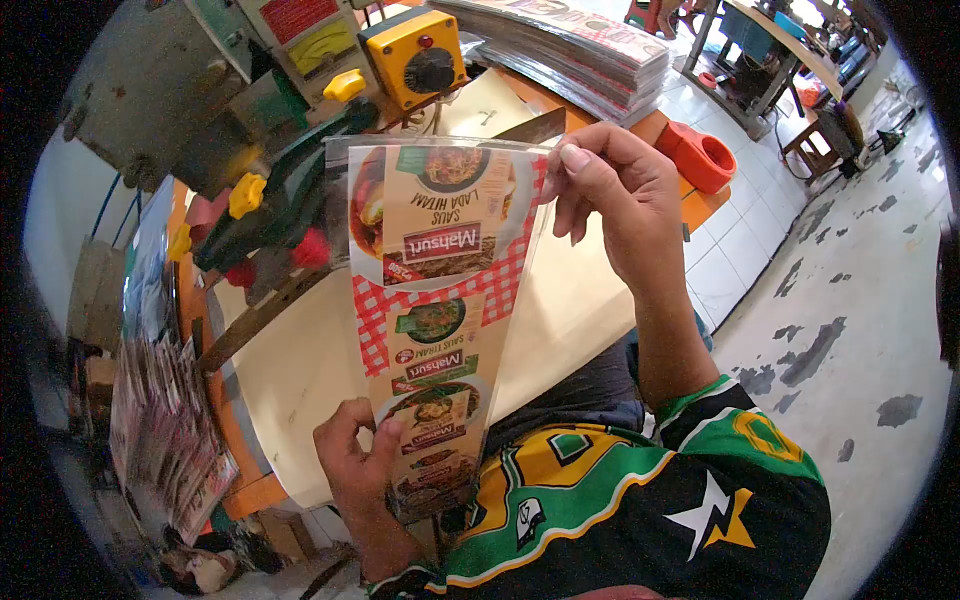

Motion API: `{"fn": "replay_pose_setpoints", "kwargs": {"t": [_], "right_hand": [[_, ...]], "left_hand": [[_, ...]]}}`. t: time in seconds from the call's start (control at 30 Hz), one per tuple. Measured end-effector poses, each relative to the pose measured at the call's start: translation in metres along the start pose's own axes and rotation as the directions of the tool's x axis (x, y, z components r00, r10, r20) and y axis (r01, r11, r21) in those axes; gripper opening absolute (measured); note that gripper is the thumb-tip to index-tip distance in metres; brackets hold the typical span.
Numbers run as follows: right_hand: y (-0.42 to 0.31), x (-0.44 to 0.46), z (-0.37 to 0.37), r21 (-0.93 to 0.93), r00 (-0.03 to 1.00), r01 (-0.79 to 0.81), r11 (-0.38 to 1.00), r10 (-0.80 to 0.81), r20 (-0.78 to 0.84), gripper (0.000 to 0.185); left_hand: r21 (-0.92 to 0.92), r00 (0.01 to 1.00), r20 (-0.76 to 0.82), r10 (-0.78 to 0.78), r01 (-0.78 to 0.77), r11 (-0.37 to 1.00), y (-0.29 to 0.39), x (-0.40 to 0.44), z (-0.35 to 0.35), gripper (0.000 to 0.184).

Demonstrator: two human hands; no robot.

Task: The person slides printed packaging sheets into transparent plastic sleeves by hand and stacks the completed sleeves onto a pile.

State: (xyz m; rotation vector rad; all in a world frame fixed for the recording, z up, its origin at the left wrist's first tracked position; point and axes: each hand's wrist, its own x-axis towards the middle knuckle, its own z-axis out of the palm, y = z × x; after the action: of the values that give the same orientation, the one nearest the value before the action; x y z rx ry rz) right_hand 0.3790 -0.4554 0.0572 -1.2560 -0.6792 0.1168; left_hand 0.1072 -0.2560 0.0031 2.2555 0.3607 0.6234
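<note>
A long printed food-label sheet, lettered "Mahsuri" and covered with clear plastic film, is held up before me. Its print appears upside down, with food pictures and red-and-white checks. My right hand pinches the clear film at the sheet's upper right corner between thumb and fingers. Lower down, my left hand grips the sheet's left edge, thumb on the front and the other fingers curled, partly hidden. Beneath the sheet lies a cream-coloured work surface with an orange border.
A machine arm with yellow knobs stands at the left. Behind it sits a yellow control box with a black dial. Stacked printed sheets lie at the back, and a pile of them at lower left. An orange-red ring-shaped object rests at the right corner.
</note>
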Motion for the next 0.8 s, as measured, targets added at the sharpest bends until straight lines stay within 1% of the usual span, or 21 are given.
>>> {"fn": "replay_pose_setpoints", "kwargs": {"t": [0.03,0.1,0.13,0.2,0.23,0.3,0.33,0.37,0.43,0.47,0.5,0.53,0.57,0.63,0.67,0.7,0.77,0.8], "right_hand": [[-0.002,0.0,0.003,-0.01,1.0,-0.007,1.0,0.007,0.003,0.022],[-0.003,0.001,0.008,0.005,1.0,-0.004,1.0,0.004,0.024,0.021],[-0.004,0.002,0.01,0.015,0.999,-0.002,1.0,0.002,0.032,0.02],[-0.004,0.003,0.016,0.024,0.998,0.031,0.999,-0.032,0.049,0.019],[-0.004,0.004,0.019,0.027,0.996,0.06,0.998,-0.062,0.057,0.017],[-0.008,0.004,0.024,0.025,0.996,0.05,0.998,-0.052,0.069,0.017],[-0.009,0.005,0.026,0.02,0.996,0.036,0.999,-0.038,0.078,0.017],[-0.009,0.005,0.027,0.021,0.996,0.038,0.999,-0.04,0.077,0.017],[-0.006,0.006,0.028,0.003,0.999,0.038,0.999,-0.038,0.012,0.017],[-0.004,0.007,0.029,0.002,0.999,0.04,0.999,-0.04,0.008,0.017],[-0.001,0.007,0.031,0.03,1.0,-0.005,1.0,0.005,-0.01,0.017],[0.001,0.007,0.032,0.059,0.998,-0.05,0.997,0.052,-0.027,0.017],[0.004,0.007,0.034,0.058,0.998,-0.051,0.997,0.053,-0.028,0.017],[0.009,0.006,0.036,0.128,0.995,-0.091,0.988,0.097,-0.037,0.014],[0.013,0.007,0.037,0.131,0.993,-0.101,0.986,0.108,-0.044,0.015],[0.016,0.007,0.038,0.133,0.993,-0.105,0.986,0.111,-0.042,0.015],[0.021,0.009,0.04,0.174,0.986,-0.148,0.974,0.158,-0.046,0.015],[0.024,0.01,0.04,0.176,0.986,-0.147,0.973,0.158,-0.045,0.015]], "left_hand": [[0.004,1.0,-0.01,-0.006,0.006,1.0,0.006,0.005,-0.002,0.018],[-0.167,1.0,0.006,-0.018,0.019,0.986,0.019,0.02,-0.003,0.02],[-0.163,1.0,-0.004,-0.019,0.019,0.986,0.026,0.028,-0.005,0.02],[-0.161,0.987,-0.058,0.15,-0.158,0.974,0.04,0.045,-0.01,0.026],[-0.158,0.987,-0.062,0.15,-0.158,0.975,0.047,0.052,-0.011,0.026],[-0.23,0.981,-0.098,0.165,-0.184,0.956,0.062,0.066,-0.012,0.029],[-0.209,0.988,-0.099,0.119,-0.137,0.968,0.075,0.072,-0.011,0.025],[-0.209,0.988,-0.099,0.121,-0.14,0.968,0.082,0.071,-0.011,0.025],[-0.034,0.99,-0.109,0.085,-0.089,0.995,0.09,0.07,-0.009,0.02],[-0.035,0.99,-0.107,0.089,-0.093,0.995,0.092,0.068,-0.005,0.02],[0.128,0.967,-0.136,0.214,-0.197,0.972,0.093,0.066,-0.001,0.017],[0.289,0.93,-0.144,0.338,-0.287,0.913,0.094,0.063,0.002,0.014],[0.288,0.931,-0.142,0.337,-0.287,0.914,0.095,0.062,0.006,0.014],[0.305,0.91,-0.166,0.381,-0.32,0.897,0.095,0.059,0.012,0.014],[0.35,0.897,-0.155,0.413,-0.341,0.872,0.097,0.059,0.013,0.014],[0.352,0.899,-0.154,0.41,-0.338,0.873,0.098,0.059,0.015,0.014],[0.383,0.866,-0.132,0.483,-0.405,0.83,0.1,0.061,0.02,0.014],[0.385,0.865,-0.132,0.484,-0.405,0.829,0.1,0.062,0.022,0.014]]}}
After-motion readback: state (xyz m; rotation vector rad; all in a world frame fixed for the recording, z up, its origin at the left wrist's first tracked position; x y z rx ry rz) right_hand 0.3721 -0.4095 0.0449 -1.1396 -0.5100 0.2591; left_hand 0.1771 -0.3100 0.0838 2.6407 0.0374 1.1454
